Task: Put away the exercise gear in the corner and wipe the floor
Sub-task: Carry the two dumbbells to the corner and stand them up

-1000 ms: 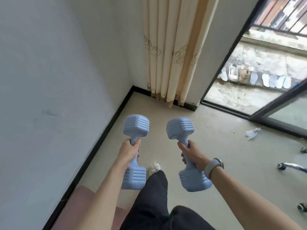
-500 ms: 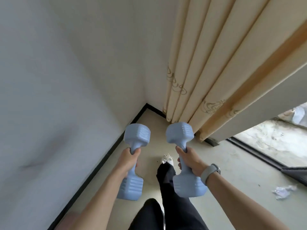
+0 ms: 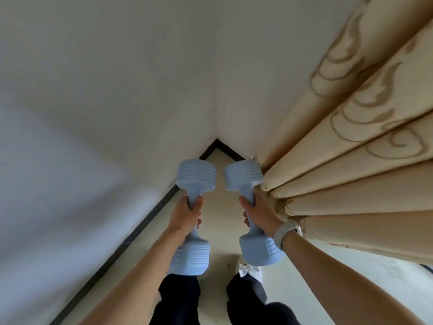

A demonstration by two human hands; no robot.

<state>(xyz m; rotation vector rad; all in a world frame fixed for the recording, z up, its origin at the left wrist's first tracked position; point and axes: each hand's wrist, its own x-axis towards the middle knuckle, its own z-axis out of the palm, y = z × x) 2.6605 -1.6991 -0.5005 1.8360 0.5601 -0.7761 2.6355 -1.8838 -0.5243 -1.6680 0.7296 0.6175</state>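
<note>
Both forearms reach forward toward the room corner. The left hand point(image 3: 187, 216) grips the handle of a ribbed pale-blue plastic dumbbell point(image 3: 193, 216); the right hand point(image 3: 260, 219) grips its matching twin dumbbell point(image 3: 251, 212), beside the beige pleated curtain point(image 3: 351, 148).

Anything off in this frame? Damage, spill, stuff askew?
Nothing stands out. Left hand and right hand each grip a blue dumbbell at its handle, left dumbbell, right dumbbell. The right one is close against the curtain.
</note>
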